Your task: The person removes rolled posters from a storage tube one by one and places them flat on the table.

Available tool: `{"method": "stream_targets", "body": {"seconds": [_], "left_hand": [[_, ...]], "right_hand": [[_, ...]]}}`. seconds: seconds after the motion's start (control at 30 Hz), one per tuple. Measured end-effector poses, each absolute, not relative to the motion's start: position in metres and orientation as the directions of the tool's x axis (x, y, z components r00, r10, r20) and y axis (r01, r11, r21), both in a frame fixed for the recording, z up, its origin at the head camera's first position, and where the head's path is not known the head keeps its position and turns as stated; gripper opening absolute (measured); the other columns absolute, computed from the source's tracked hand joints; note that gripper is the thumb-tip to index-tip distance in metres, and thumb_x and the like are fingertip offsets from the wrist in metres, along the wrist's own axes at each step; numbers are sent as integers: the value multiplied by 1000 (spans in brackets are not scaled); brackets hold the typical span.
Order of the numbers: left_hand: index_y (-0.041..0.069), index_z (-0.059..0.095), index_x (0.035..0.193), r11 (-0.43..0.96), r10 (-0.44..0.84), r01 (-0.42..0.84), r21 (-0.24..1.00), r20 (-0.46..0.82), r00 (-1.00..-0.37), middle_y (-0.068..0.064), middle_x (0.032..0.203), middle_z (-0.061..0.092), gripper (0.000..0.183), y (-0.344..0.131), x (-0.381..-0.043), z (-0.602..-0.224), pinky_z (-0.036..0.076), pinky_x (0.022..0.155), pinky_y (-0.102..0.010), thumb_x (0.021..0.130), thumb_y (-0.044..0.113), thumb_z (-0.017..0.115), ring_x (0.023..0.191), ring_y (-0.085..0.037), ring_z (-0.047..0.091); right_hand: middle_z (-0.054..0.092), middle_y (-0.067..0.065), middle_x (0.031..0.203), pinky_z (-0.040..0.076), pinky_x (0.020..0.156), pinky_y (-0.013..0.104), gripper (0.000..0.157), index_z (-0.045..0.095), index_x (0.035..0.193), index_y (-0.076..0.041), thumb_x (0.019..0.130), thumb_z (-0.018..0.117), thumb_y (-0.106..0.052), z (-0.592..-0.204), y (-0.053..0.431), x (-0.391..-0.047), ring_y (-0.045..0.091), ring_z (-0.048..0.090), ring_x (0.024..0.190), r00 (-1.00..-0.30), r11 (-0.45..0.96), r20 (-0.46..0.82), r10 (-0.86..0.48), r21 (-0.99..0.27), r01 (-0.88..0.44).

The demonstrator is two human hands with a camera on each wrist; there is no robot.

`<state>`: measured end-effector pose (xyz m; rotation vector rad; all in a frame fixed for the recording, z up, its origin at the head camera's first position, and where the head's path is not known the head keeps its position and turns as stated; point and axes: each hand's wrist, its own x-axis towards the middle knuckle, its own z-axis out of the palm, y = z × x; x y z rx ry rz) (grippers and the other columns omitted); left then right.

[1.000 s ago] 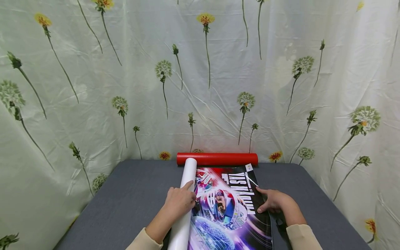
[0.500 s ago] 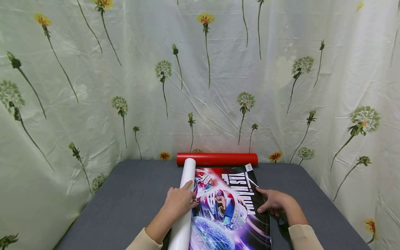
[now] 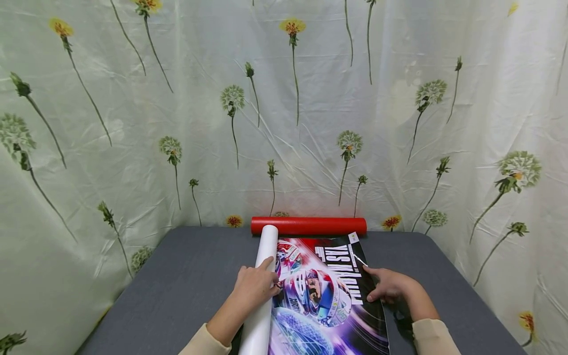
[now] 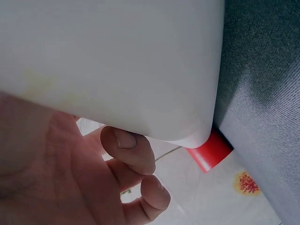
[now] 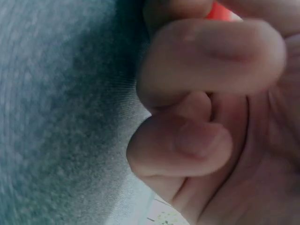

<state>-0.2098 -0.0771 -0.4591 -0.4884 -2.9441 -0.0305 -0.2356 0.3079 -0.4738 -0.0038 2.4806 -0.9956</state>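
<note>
A glossy poster (image 3: pixel 310 291) with a helmeted racer and white lettering lies partly unrolled. Its left side remains a white roll (image 3: pixel 259 315), which also fills much of the left wrist view. My left hand (image 3: pixel 254 285) grips the roll from above, index finger stretched along it and the other fingers curled in the left wrist view. At the poster's right edge my right hand (image 3: pixel 392 288) pinches the sheet, thumb on the printed face. In the right wrist view its other fingers (image 5: pixel 206 56) are curled close over the table, and the sheet is hidden there.
A red tube (image 3: pixel 308 226) lies crosswise behind the poster, near the far edge of the dark grey table (image 3: pixel 199 276). A pale curtain (image 3: pixel 199 123) printed with dandelions hangs behind and around the table.
The white roll has shifted very slightly left over the second, and my right wrist slightly right. Both hands keep their places on the poster.
</note>
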Motion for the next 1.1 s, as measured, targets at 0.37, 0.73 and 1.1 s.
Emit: {"method": "stream_targets", "body": {"seconds": [0.37, 0.73, 1.1], "left_hand": [[30, 85, 96, 937, 348, 347, -39, 178, -921, 1, 153, 63, 8, -80, -210, -459, 36, 64, -32, 90, 35, 83, 62, -19, 51], [30, 84, 97, 945, 325, 327, -10, 151, -934, -2, 153, 63, 17, -79, -210, -458, 38, 68, -34, 87, 43, 85, 71, -21, 59], [28, 85, 96, 941, 332, 337, 13, 144, -932, 0, 152, 63, 8, -80, -209, -456, 35, 68, -33, 89, 33, 84, 69, -20, 56]], "right_hand": [[66, 13, 92, 39, 51, 23, 98, 26, 168, -7, 88, 84, -6, -475, 311, -236, 10, 47, 50, -887, 747, -437, -148, -637, 189], [58, 6, 72, 38, 51, 22, 97, 25, 168, -6, 89, 83, -5, -474, 313, -234, 9, 47, 49, -887, 741, -439, -145, -642, 196], [63, 23, 114, 40, 51, 22, 99, 23, 168, -5, 88, 82, -2, -474, 320, -234, 10, 49, 49, -882, 716, -445, -157, -666, 209]]}}
